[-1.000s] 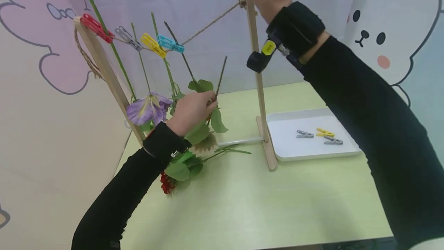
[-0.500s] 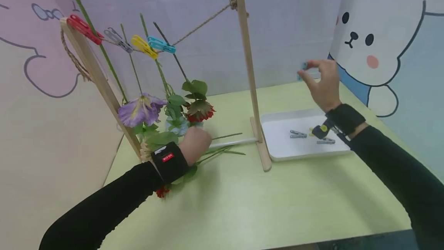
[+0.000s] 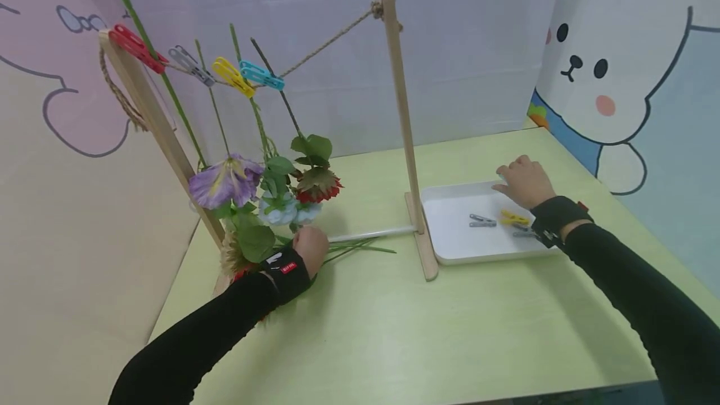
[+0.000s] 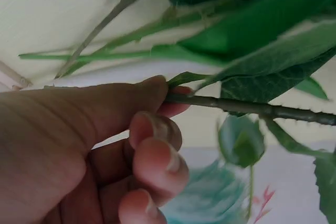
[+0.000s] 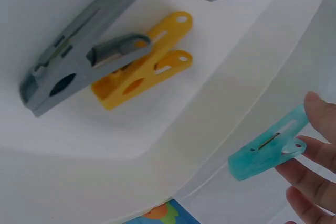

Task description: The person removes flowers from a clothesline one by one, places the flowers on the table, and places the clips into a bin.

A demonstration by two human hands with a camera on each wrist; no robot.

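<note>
- Left hand [image 3: 310, 247], at 8 o'clock on the table [image 3: 394, 330]: thumb and fingers [image 4: 157, 129] pinch a thorny stem [image 4: 247, 107] among the loose flowers under the rack [image 3: 400, 117].
- Left wristband [image 3: 287, 267]: red label with white lettering, too small to read.
- Right hand [image 3: 523, 181], at 3 o'clock over the tray [image 3: 450, 249]: fingertips [image 5: 315, 174] pinch a teal peg [image 5: 268, 150].
- In the tray: yellow peg [image 5: 142, 61] touching a grey peg [image 5: 79, 51].
</note>
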